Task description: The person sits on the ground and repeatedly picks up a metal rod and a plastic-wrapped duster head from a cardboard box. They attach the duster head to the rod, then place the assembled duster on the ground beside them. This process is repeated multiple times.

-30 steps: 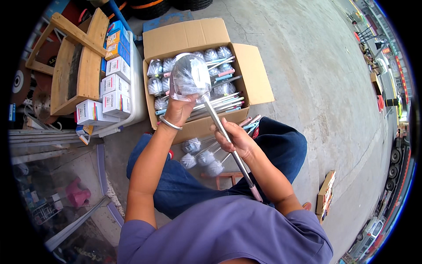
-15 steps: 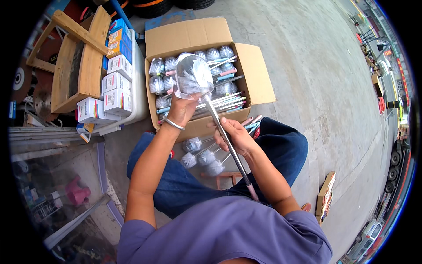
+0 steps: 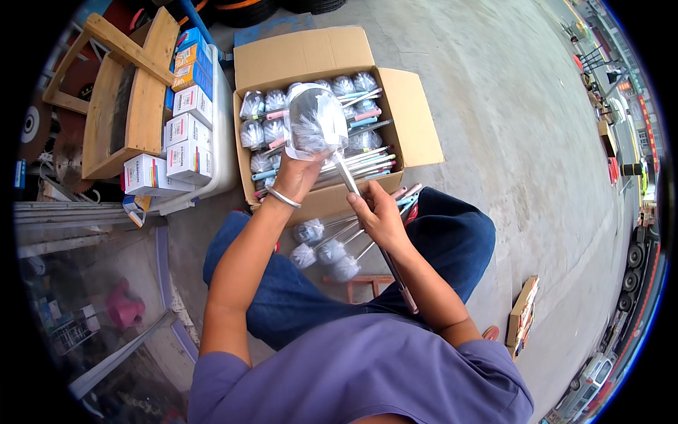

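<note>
A long-handled brush point(image 3: 316, 116) slants across in front of me, its round bristle head in clear plastic and its metal handle ending in pink near my lap. My left hand point(image 3: 300, 172), with a bangle at the wrist, is closed round the base of the wrapped head. Further down, my right hand point(image 3: 383, 218) grips the metal handle with its thumb along it. Behind the brush stands an open cardboard box point(image 3: 417, 113), filled with more wrapped brushes point(image 3: 252, 136) and their pink, blue and metal handles. Several loose brushes point(image 3: 332, 252) lie between my knees.
At the left, small white boxes point(image 3: 189, 161) and orange-blue boxes sit in a pale plastic bin point(image 3: 224, 120) beside a wooden rack point(image 3: 116, 113). A low reddish stool point(image 3: 364, 280) shows under me. A flat carton point(image 3: 522, 318) is on the concrete floor at the right.
The brush has shifted slightly to the right, and its pink end has swung away from my lap. My right hand has turned on the handle; my left hand keeps its hold.
</note>
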`<state>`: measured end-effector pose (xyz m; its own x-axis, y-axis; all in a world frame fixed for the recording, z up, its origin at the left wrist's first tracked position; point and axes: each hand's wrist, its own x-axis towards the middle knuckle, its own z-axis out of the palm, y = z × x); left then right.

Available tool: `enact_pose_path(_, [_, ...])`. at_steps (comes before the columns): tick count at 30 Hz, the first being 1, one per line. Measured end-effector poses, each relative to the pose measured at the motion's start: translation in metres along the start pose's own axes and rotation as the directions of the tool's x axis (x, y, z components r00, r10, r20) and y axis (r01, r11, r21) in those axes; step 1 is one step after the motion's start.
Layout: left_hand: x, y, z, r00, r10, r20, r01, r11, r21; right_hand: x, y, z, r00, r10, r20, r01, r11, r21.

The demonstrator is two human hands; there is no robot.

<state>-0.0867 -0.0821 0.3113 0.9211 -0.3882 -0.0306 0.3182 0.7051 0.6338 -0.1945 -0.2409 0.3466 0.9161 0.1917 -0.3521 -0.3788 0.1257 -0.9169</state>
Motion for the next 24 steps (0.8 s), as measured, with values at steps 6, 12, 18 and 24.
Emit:
enact_pose_path(6, [-0.001,0.0,-0.005,0.999,-0.031,0.032,0.033,0.998,-0.054,-0.002,-0.006,-0.006,0.978,0.101,0.182,-0.139,0.968,0.21])
enact_pose_path(12, [0.0,0.002,0.01,0.999,0.007,-0.053,-0.006,1.0,0.011,0.008,0.012,-0.004,0.994,-0.102,0.033,0.101,0.995,0.019])
enact_pose_path(18, [-0.001,0.001,0.009,1.0,-0.028,0.006,0.028,0.998,-0.051,0.003,-0.011,-0.015,0.857,0.218,0.467,-0.445,0.77,0.457])
enact_pose_path(24, [0.001,-0.001,0.005,0.998,0.006,-0.058,-0.003,0.999,0.052,0.008,0.003,-0.008,0.988,-0.096,-0.118,0.053,0.944,-0.327])
